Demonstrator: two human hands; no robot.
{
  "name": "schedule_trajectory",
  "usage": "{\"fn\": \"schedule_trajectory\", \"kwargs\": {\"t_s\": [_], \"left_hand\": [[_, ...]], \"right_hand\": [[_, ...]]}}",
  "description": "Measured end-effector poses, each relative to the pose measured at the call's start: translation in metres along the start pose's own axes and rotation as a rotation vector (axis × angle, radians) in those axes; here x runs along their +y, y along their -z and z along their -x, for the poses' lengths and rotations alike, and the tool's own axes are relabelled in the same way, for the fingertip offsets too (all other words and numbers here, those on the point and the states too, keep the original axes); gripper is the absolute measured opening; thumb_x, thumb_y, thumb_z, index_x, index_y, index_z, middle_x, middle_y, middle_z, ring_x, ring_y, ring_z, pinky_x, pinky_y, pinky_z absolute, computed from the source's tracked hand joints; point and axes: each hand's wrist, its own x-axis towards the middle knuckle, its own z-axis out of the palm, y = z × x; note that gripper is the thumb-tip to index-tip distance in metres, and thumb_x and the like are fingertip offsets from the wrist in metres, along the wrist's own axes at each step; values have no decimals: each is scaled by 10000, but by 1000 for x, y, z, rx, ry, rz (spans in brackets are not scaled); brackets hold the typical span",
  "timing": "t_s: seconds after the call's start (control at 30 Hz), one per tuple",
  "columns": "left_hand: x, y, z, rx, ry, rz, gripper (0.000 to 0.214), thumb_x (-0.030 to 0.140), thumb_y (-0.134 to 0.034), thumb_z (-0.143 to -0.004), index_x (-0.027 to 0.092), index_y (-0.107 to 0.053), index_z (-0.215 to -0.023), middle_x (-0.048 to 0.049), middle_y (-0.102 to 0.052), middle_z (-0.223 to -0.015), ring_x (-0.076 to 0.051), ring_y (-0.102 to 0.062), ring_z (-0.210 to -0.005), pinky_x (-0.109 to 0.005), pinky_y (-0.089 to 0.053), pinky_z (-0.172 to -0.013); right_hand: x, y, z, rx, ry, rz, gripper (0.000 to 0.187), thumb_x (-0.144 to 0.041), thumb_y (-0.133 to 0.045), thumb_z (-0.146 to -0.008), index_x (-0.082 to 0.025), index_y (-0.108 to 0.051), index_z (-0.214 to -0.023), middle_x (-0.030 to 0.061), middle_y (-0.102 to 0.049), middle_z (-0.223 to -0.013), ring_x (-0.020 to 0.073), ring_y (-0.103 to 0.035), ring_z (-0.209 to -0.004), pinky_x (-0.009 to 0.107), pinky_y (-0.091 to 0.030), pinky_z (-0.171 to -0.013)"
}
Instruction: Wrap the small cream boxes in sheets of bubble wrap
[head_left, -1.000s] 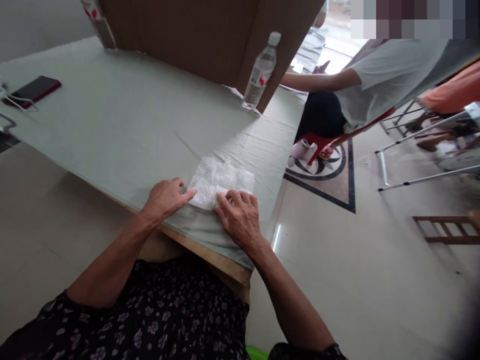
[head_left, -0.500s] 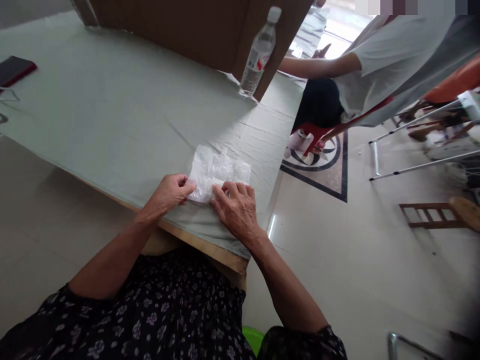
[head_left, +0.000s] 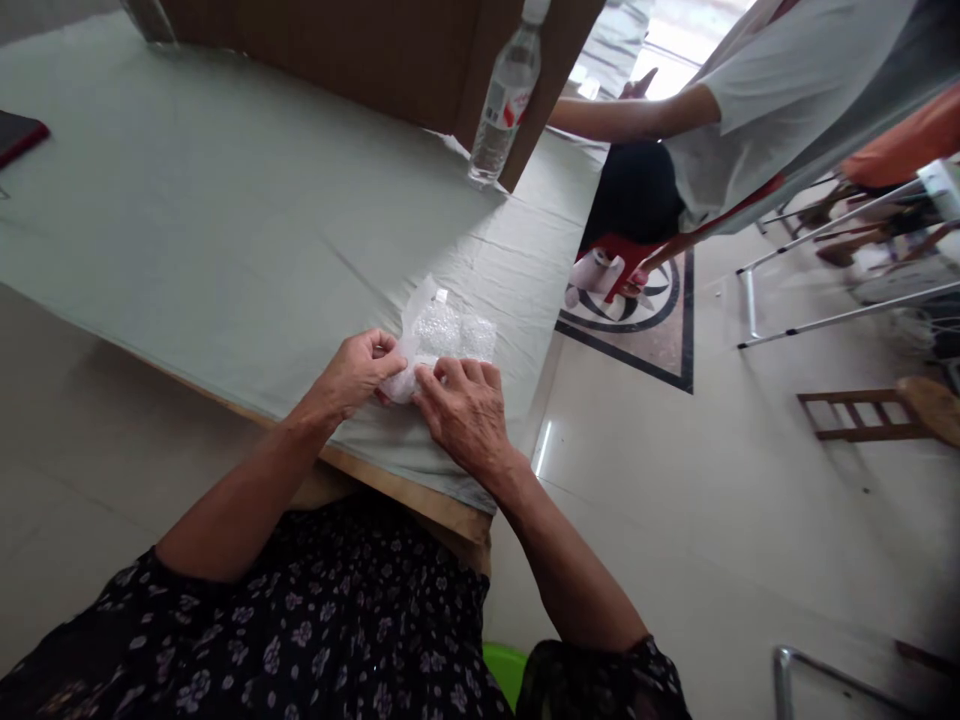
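Note:
A small piece of bubble wrap (head_left: 439, 328) lies on the cloth-covered table (head_left: 247, 220) close to its near right corner. My left hand (head_left: 360, 372) pinches the wrap's left edge between thumb and fingers, and that side stands folded up over the middle. My right hand (head_left: 463, 408) is bent over the near right part, fingertips pressing the wrap down. Something white shows under the right fingers, but whether it is a separate item inside the wrap I cannot tell.
A clear water bottle (head_left: 504, 105) stands beside a large brown cardboard box (head_left: 337, 60) at the back. At far left lies a dark red-edged object (head_left: 19, 138). A person in a white top (head_left: 795, 110) sits to the right. A wooden stool (head_left: 862, 415) is on the floor.
My left hand has lifted the bubble wrap's left edge and folded it rightward, toward the middle. My right hand has kept pressing in nearly the same spot. The view has shifted slightly.

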Motion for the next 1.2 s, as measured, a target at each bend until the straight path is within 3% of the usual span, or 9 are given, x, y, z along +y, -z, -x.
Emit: {"fn": "schedule_trajectory", "kwargs": {"t_s": [0.27, 0.43, 0.5, 0.63, 0.77, 0.87, 1.0, 1.1, 1.2], "left_hand": [[4, -9, 0, -52, -22, 67, 196, 290, -713, -647, 196, -560, -724, 58, -572, -573, -94, -528, -449, -194, -438, -363], [8, -4, 6, -142, 26, -5, 212, 228, -661, -656, 151, -688, -851, 17, -660, -630, -112, -595, -528, -228, -529, -529], [6, -3, 9, -174, -58, -116, 259, 218, -645, -669, 146, -727, -904, 0, -703, -702, -122, -618, -585, -242, -532, -587], [-3, -5, 14, -162, -381, -472, 252, 279, -631, -814, 148, -783, -966, -39, -749, -836, -157, -643, -714, -274, -515, -672], [-15, -7, 14, -95, -616, -751, 247, 244, -646, -888, 172, -801, -1067, -41, -712, -885, -170, -632, -758, -302, -532, -736], [-23, -6, 11, -26, -778, -875, 208, 239, -683, -911, 198, -796, -1081, -68, -687, -1012, -211, -652, -910, -344, -566, -854], [-28, -4, 8, -31, -910, -906, 183, 225, -664, -944, 194, -772, -1088, -95, -681, -1138, -237, -650, -1048, -373, -572, -966], [-30, -5, 9, -59, -908, -901, 209, 215, -638, -952, 194, -754, -1124, -91, -685, -1134, -238, -655, -1065, -364, -574, -966], [-31, -6, 12, -53, -883, -914, 208, 217, -641, -946, 211, -752, -1122, -85, -681, -1147, -236, -650, -1048, -362, -570, -952]], "right_hand": [[0, 4, 2, -47, -7, -76, 291, -333, -589, -1041, -195, -645, -1292, 88, -733, -1142, 272, -555, -1021, 441, -365, -916], [0, 9, 6, -30, -39, -171, 251, -258, -589, -995, -178, -647, -1225, 109, -766, -1190, 280, -614, -1068, 445, -382, -1000], [2, 10, 8, -4, -43, -213, 238, -213, -575, -980, -186, -652, -1204, 98, -782, -1176, 273, -644, -1068, 445, -389, -1026], [9, 13, 18, 158, -84, -319, 229, -177, -558, -986, -202, -658, -1191, 75, -806, -1151, 245, -701, -1087, 418, -440, -1020], [21, 13, 40, 327, -310, -364, 164, -220, -570, -1002, -225, -683, -1121, 77, -805, -1150, 242, -729, -1107, 414, -500, -987], [30, 12, 58, 237, -555, -453, 204, -330, -591, -986, -218, -700, -1117, 92, -797, -1111, 241, -739, -955, 412, -556, -883], [36, 11, 69, 13, -822, -709, 497, -568, -579, -983, -183, -664, -1286, 86, -788, -1004, 202, -693, -703, 371, -562, -714], [34, 7, 62, -48, -871, -787, 650, -652, -582, -966, -171, -606, -1402, 33, -746, -828, 211, -686, -692, 350, -530, -696], [27, -1, 50, -28, -865, -808, 719, -613, -700, -891, -173, -569, -1445, -20, -679, -756, 189, -636, -661, 330, -496, -677]]}}
